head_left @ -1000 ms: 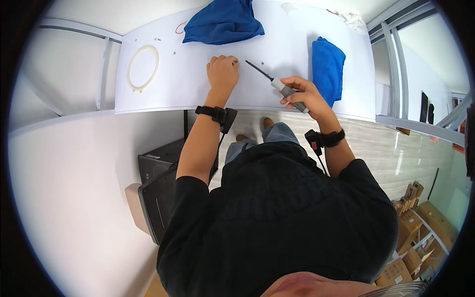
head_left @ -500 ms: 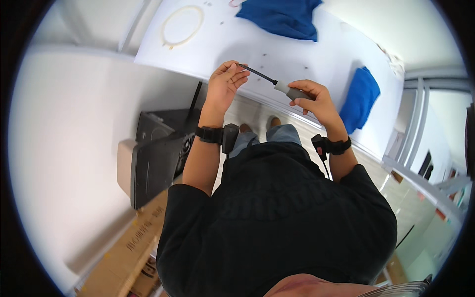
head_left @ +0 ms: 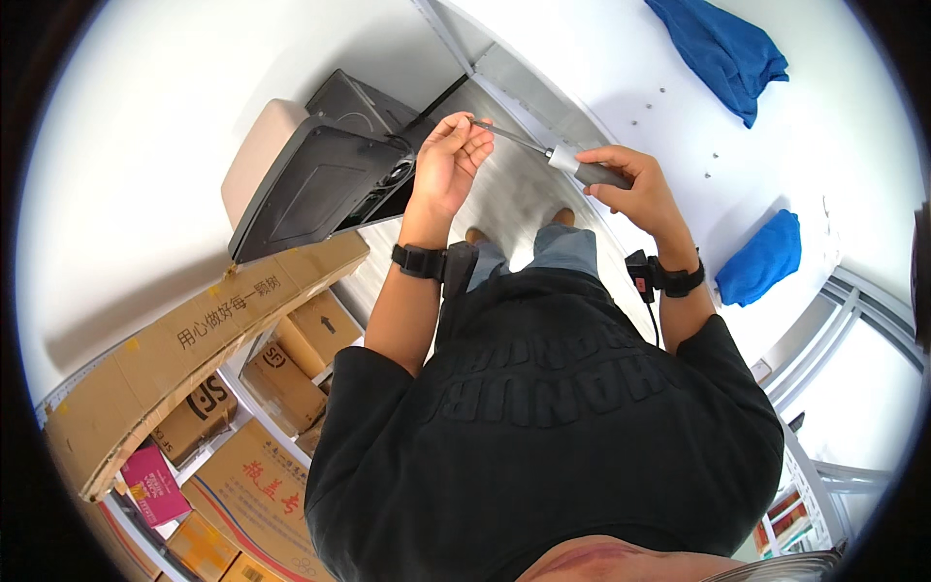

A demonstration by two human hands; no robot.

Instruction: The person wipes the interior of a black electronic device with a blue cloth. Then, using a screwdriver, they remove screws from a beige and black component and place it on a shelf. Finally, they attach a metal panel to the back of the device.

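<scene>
A screwdriver point(head_left: 565, 160) with a grey handle and a thin dark shaft is held crosswise above the floor, near the table edge. My right hand point(head_left: 637, 192) is closed around its handle. At the other end, the fingertips of my left hand point(head_left: 448, 163) pinch the tip of the shaft, and the other fingers are half curled. The very tip is hidden by the fingers. Several small metal pieces point(head_left: 715, 156), too small to name, lie on the white table point(head_left: 669, 184) beyond my right hand.
Two blue cloths point(head_left: 732, 58) point(head_left: 764, 258) lie on the table at the right. A black, beige-backed piece of furniture point(head_left: 315, 184) stands at the left. Below it, shelves hold cardboard boxes point(head_left: 262, 475), with a long cardboard piece point(head_left: 194, 335) across the top.
The view has swung left, so the table sits farther right and the shelved boxes show more. The pale ring on the table has left the picture. Both hands keep hold of the screwdriver.
</scene>
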